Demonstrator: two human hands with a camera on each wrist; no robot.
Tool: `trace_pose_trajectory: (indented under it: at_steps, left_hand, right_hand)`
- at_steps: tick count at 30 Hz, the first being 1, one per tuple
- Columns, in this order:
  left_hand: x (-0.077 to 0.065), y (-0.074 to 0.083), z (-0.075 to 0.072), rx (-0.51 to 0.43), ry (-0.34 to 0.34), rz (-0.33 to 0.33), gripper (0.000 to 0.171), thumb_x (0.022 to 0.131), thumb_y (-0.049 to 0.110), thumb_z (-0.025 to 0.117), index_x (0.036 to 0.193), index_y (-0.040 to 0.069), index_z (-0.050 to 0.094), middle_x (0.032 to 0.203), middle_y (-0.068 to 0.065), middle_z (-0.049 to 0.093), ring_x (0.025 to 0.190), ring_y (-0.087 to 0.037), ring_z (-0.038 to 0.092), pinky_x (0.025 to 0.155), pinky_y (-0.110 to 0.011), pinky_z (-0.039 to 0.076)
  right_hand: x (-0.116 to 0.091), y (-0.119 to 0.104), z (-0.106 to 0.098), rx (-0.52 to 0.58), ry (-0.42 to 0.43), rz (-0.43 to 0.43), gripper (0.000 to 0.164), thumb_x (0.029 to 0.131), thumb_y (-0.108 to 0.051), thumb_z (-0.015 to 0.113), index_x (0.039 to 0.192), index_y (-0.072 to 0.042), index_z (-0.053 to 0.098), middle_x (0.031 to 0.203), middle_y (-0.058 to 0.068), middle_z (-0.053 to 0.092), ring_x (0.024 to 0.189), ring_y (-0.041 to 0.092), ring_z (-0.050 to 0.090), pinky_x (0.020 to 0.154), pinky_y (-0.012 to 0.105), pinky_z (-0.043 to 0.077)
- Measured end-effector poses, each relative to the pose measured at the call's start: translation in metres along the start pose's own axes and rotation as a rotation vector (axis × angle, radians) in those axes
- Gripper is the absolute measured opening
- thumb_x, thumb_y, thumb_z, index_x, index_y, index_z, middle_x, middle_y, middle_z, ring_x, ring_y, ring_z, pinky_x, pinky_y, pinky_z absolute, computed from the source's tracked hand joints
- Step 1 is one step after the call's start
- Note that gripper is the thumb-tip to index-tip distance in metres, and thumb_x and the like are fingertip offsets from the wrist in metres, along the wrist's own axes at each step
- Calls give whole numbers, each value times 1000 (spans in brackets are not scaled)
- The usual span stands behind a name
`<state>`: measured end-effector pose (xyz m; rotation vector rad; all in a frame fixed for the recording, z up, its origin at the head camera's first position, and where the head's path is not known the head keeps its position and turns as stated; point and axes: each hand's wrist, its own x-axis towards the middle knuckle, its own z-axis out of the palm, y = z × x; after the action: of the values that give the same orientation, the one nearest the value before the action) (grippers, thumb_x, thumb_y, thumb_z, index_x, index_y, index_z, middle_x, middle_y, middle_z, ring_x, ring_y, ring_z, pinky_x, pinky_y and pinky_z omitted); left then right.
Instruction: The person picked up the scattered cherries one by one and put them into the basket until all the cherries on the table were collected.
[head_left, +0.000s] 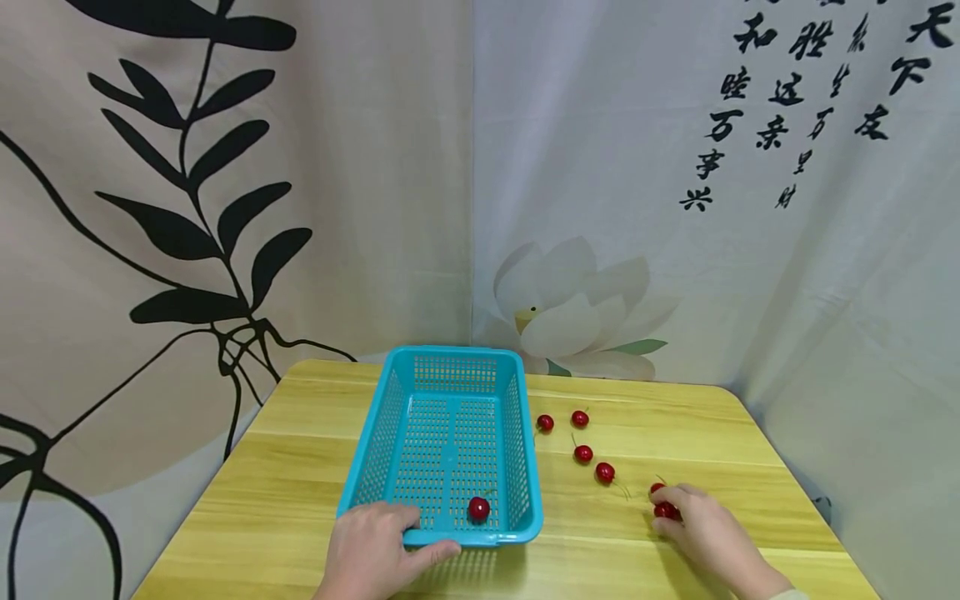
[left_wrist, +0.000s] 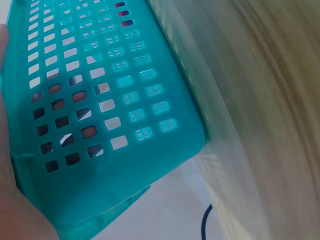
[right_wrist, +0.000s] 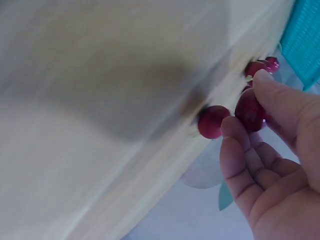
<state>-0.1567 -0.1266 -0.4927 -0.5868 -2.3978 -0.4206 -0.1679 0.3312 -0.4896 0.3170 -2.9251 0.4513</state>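
My left hand [head_left: 375, 546] grips the near left corner of a blue plastic basket [head_left: 534, 500], fingers over the rim and thumb along the front edge. Through the basket's holes the left wrist view shows bits of those fingers. One cherry [head_left: 478, 509] lies inside, close to the front wall. Over at the right, my right hand [head_left: 708, 533] pinches a dark red cherry [right_wrist: 250, 110] between thumb and fingertips. Right beside it, another cherry [right_wrist: 212, 121] rests on the table; the hand partly covers both in the head view.
Several more cherries with stems, among them a nearer cherry [head_left: 605, 473] and a farther cherry [head_left: 580, 419], lie between basket and right hand. The wood-grain table [head_left: 247, 500] meets a printed curtain [head_left: 390, 167] at the back.
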Motion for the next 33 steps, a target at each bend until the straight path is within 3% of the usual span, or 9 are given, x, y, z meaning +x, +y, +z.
trace_pose_trajectory:
  at_steps: [6,11,19,33]
  left_hand:
    - [0,1,0,-1,-15,-15,67,69,86,58,53,30,24,50,18,19,42,-3,22,39,-21,21]
    - [0,1,-1,-6,-27,-28,68,68,86,59,53,30,24,50,17,18,42,-3,22,39,-22,19]
    - [-1,2,-1,-4,-26,-30,68,69,87,58,53,30,24,51,18,18,42,-3,22,39,-22,19]
    - [0,2,-1,3,-43,-36,66,69,88,56,53,31,25,49,18,23,42,-3,24,39,-22,22]
  right_hand:
    - [10,-16,-13,16,72,-93,25,76,-13,85,97,-15,71,88,-5,64,77,7,58,67,34,54]
    - [28,-33,-23,67,141,-183,27,74,-13,87,97,-14,71,89,-5,65,75,4,58,63,30,55]
    - [58,-70,-32,111,126,-214,30,79,-21,84,105,-16,71,97,-6,66,81,5,60,69,35,56]
    - [106,-139,-20,166,128,-383,27,81,-19,83,105,-15,72,97,-6,67,82,3,60,70,32,56]
